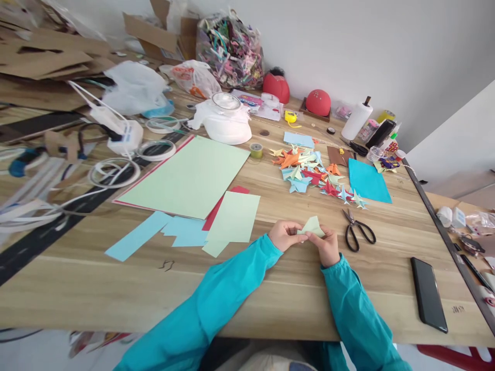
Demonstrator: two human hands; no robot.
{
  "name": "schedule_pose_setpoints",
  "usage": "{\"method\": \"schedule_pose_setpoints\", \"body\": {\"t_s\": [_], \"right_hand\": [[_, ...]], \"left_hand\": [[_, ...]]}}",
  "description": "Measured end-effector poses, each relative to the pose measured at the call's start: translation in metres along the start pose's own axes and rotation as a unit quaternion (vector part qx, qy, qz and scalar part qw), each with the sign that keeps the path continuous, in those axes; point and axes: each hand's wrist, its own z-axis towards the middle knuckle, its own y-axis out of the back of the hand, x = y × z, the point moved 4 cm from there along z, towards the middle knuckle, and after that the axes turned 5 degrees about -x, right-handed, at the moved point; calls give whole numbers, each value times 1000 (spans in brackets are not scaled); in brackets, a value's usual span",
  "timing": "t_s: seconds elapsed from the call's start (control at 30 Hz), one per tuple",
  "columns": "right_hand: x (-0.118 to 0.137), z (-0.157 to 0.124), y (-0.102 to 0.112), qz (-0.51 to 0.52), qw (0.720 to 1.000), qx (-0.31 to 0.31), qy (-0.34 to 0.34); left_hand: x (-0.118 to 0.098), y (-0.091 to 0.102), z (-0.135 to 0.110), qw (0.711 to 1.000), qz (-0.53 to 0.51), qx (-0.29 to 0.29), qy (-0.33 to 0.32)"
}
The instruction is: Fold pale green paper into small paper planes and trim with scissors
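Observation:
Both hands meet over the wooden table (116, 288) near its front edge. My left hand (284, 235) and my right hand (328, 246) each pinch a small folded piece of pale green paper (312, 225) held between them just above the tabletop. Fingers of both hands are curled closed on the paper. Both arms wear teal sleeves. Black scissors (358, 230) lie on the table just right of my right hand.
Loose pale green sheets (232, 219), a large green sheet (189, 178) and light blue scraps (154, 234) lie to the left. A pile of folded coloured paper shapes (313, 172) and a teal sheet (367, 180) sit behind. A black phone (428, 293) lies at right. Clutter fills the back.

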Motion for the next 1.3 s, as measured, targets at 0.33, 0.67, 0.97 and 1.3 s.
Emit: {"method": "schedule_pose_setpoints", "body": {"t_s": [0.33,0.67,0.97,1.3], "right_hand": [[-7,3,7,-10,1000,-14,13],[-8,2,4,-6,1000,8,2],[-10,6,16,38,994,-102,23],[-5,-5,-4,54,998,-14,13]], "left_hand": [[-3,-2,-2,1000,-7,-3,22],[-3,-1,-5,1000,19,0,0],[-5,0,-3,997,-15,-67,-20],[-9,-1,-7,997,-43,-58,-12]]}}
